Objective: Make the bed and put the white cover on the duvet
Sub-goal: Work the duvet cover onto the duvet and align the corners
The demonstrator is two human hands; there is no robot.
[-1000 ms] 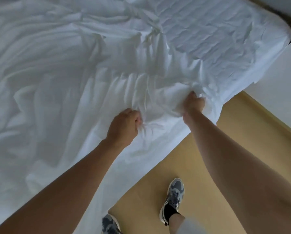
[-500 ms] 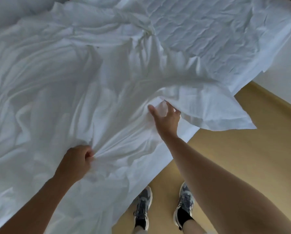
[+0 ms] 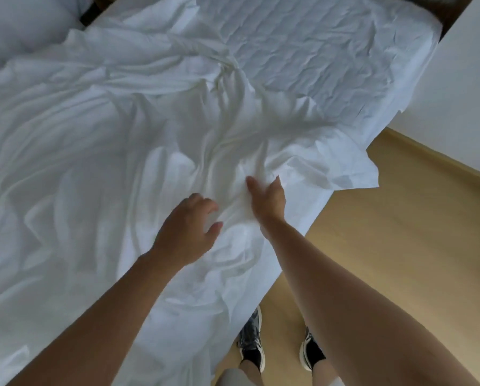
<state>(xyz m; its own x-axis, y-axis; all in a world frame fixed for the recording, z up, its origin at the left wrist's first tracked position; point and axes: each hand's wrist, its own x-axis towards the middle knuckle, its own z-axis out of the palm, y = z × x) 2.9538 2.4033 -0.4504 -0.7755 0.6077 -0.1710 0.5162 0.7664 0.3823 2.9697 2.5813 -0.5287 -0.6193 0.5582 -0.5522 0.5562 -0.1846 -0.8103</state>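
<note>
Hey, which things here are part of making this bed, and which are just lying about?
For the job: white cover, pinched by the right hand; left hand over it, holding nothing; quilted bed surface; pillow.
Not part of it: shoes on the feet; wooden floor; white panel at the right.

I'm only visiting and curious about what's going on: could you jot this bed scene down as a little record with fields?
left hand: fingers loosely curled, holding nothing, over the white cover
right hand: pinches a fold of the white cover near the bed's edge
cover state: crumpled, one corner hanging past the edge
mattress: uncovered at far right
pillow: far left
floor: wooden
</note>
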